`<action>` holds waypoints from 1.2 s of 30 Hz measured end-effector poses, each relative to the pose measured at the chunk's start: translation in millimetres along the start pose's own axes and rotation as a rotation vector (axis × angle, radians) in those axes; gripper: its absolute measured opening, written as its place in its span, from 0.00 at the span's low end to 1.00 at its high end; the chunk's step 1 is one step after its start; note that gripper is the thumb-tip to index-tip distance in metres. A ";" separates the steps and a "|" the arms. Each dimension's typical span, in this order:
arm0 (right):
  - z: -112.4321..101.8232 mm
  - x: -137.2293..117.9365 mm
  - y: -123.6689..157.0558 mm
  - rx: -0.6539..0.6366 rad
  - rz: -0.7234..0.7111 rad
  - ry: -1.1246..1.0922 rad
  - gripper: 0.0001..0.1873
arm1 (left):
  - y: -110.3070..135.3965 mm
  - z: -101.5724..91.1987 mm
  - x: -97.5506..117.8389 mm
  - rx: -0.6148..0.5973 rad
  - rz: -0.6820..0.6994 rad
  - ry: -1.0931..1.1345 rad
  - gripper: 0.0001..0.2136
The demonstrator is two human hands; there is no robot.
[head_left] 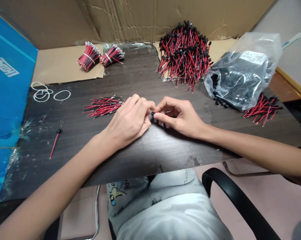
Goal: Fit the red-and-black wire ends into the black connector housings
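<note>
Over the middle of the dark tabletop my two hands meet, fingertip to fingertip. A small black connector housing [152,114] shows at the thumb and fingers of my right hand [180,115], which pinches it. My left hand [130,120] is closed right beside it; what its fingers grip is hidden behind them. Loose red and black wires [102,106] with bare metal ends lie just left of my left hand, partly covered by it. One red wire with a black connector [56,141] lies alone at the left.
A large heap of wired connectors [185,55] sits at the back. Two banded wire bundles [89,56] lie at the back left, near white rubber bands [62,95]. At right, a clear plastic bag [242,78] spills black housings, with another small wire pile [262,108] beside it.
</note>
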State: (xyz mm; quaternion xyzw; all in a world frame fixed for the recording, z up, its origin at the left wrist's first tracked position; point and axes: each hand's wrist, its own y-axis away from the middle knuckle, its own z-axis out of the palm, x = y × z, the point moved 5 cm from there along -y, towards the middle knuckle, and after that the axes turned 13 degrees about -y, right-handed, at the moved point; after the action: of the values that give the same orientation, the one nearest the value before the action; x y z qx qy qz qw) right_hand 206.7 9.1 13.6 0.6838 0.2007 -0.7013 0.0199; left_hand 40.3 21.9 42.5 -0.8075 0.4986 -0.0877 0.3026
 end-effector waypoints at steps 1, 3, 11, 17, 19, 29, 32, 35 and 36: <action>-0.2 1.0 -0.1 0.000 0.007 -0.012 0.19 | 0.0 -0.1 0.5 0.003 0.006 -0.006 0.11; -0.6 1.8 -0.3 0.001 0.006 -0.024 0.19 | 0.1 0.1 0.9 -0.005 0.009 -0.011 0.10; -0.3 -2.5 -0.2 -0.004 -0.021 0.054 0.17 | -0.5 -0.1 1.2 -0.033 0.003 -0.016 0.10; 0.8 -4.9 0.1 0.001 -0.041 0.110 0.16 | -0.3 2.7 0.9 -0.077 -0.028 -0.011 0.11; 1.3 -5.6 0.4 -0.001 -0.059 0.123 0.15 | -0.2 2.3 1.2 -0.081 -0.031 -0.010 0.10; 1.3 -7.0 1.0 -0.002 -0.104 0.167 0.13 | -1.4 0.5 4.3 -0.043 0.007 -0.020 0.09; 0.6 -0.6 -1.4 0.017 0.021 0.016 0.17 | -0.9 2.4 5.0 -0.007 -0.006 -0.029 0.10; 3.7 6.6 -3.6 0.000 0.172 -0.236 0.21 | 0.4 4.3 4.9 0.021 -0.035 -0.035 0.11; 4.9 7.9 -4.0 -0.008 0.204 -0.298 0.22 | 0.8 5.1 4.6 0.019 -0.045 -0.036 0.11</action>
State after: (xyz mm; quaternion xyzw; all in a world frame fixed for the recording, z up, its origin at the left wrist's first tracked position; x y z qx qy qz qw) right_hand 200.4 13.3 7.0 0.5889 0.1279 -0.7885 0.1231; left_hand 44.1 19.7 37.3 -0.8172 0.4738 -0.0849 0.3171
